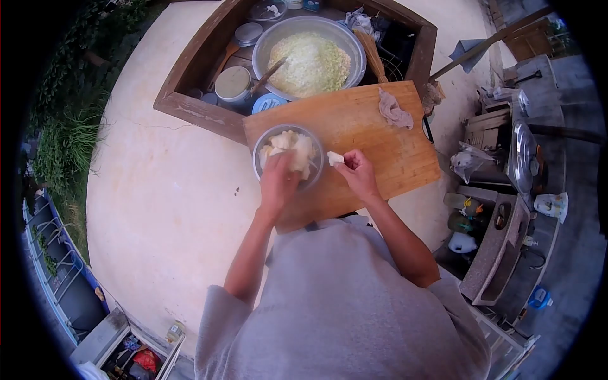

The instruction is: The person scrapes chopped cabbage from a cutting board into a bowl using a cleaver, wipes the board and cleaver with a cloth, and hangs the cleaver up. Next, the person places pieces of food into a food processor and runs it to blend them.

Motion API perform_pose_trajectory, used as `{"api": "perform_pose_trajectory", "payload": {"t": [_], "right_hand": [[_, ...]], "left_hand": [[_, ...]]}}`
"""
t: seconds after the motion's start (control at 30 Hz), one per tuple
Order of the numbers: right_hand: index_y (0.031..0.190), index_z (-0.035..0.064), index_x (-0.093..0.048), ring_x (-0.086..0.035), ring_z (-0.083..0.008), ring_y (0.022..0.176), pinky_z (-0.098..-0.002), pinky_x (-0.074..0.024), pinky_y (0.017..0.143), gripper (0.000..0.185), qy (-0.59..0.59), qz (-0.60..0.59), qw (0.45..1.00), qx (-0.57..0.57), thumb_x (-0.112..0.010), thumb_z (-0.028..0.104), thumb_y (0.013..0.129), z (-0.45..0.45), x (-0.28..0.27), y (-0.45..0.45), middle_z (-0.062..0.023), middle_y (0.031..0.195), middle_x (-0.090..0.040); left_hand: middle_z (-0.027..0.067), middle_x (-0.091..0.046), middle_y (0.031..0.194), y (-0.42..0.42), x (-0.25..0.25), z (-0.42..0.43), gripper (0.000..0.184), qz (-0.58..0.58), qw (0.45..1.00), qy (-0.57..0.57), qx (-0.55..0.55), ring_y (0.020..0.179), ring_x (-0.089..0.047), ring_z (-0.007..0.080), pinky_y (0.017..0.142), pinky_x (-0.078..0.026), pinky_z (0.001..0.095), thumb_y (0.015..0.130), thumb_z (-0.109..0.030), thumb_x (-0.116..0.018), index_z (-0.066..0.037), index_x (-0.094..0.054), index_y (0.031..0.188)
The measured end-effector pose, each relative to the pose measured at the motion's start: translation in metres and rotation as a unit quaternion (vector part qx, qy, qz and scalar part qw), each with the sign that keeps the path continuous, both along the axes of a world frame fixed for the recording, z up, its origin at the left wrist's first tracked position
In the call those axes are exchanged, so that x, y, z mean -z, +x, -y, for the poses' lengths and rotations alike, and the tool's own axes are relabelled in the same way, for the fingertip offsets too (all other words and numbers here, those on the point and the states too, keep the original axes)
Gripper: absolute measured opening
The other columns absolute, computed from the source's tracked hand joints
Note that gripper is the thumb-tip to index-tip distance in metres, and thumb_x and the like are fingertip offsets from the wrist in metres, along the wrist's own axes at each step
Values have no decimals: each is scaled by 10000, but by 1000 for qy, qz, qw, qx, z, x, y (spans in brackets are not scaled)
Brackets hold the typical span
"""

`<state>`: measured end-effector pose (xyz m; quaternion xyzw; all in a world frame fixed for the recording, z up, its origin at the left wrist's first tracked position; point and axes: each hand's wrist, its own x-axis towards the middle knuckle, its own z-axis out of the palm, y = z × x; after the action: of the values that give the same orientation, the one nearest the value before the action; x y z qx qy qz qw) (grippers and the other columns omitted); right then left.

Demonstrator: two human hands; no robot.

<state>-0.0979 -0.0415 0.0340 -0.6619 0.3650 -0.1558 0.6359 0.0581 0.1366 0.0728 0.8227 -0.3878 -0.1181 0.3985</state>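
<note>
A clear round bowl stands on the left part of the wooden cutting board, with pale, lumpy dough in it. My left hand reaches over the near rim, fingers curled down onto the dough; the fingertips are hidden and a little blurred. Just right of the bowl, above the board, my right hand pinches a small white piece of dough between thumb and fingers.
Beyond the board, a large metal basin holds chopped pale green filling with a wooden stick in it. A crumpled cloth lies on the board's far right. Near the basin are a lidded tub and a brush. A stone trough stands at right.
</note>
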Motion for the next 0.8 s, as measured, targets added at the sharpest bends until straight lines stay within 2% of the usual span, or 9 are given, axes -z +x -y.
{"api": "perform_pose_trajectory", "payload": {"t": [0.07,0.17,0.37,0.5,0.53,0.63,0.7,0.8], "right_hand": [[984,25,-583,-606,-76,804,-241,-487,705,190,39,21,998,41,-715,120,884,5,-1,-8,-21,912,-660],[1012,20,-587,-603,-74,801,-238,-483,691,201,96,-20,993,69,-703,140,899,11,-6,-22,-20,924,-660],[1101,8,-597,-589,-71,785,-232,-478,674,237,130,25,991,-24,-671,162,936,-5,-23,-3,-12,947,-658],[1032,-25,-647,-597,-106,690,-282,-492,629,202,-72,49,993,-74,-657,153,937,-16,-11,23,-69,799,-678],[1013,-24,-666,-615,-145,664,-310,-505,626,179,-133,49,986,-88,-649,129,922,-16,-4,26,-116,747,-669],[1176,10,-617,-635,-195,672,-337,-513,642,293,-133,41,987,-83,-649,118,906,-20,-1,27,-112,767,-659],[1264,35,-569,-628,-195,676,-336,-513,647,377,-119,25,990,-76,-655,100,903,-22,-8,27,-100,772,-646],[1300,36,-553,-607,-161,676,-304,-502,641,411,-121,38,987,-96,-661,81,906,-18,-1,24,-72,765,-630]], "left_hand": [[156,-619,1210,-3,2,7,515,30,998,28,42,1138,-549,362,975,-476,427,740,-16,-720,-43,-606,1241],[153,-606,1230,-7,7,13,527,53,996,26,62,1147,-538,371,983,-467,432,728,-18,-723,-39,-603,1240],[177,-572,1285,-2,-16,7,505,22,999,-4,38,1177,-531,375,1009,-450,425,749,-26,-721,-29,-605,1241],[193,-552,1297,7,-21,-7,464,56,998,-15,-20,1182,-511,397,1005,-439,447,774,-34,-691,-29,-607,1230],[195,-546,1303,8,-17,-11,459,60,997,-14,-40,1189,-504,397,1007,-439,451,776,-36,-690,-31,-608,1227],[214,-512,1350,4,-15,-21,453,40,995,4,-93,1245,-463,392,1035,-424,451,785,-29,-698,-29,-611,1229],[235,-489,1374,3,-19,-24,468,40,990,10,-134,1263,-451,401,1052,-412,459,778,-30,-716,-28,-611,1234],[255,-481,1371,5,-8,-31,499,37,987,18,-155,1285,-444,408,1074,-398,456,769,-69,-750,-16,-609,1245]]}}
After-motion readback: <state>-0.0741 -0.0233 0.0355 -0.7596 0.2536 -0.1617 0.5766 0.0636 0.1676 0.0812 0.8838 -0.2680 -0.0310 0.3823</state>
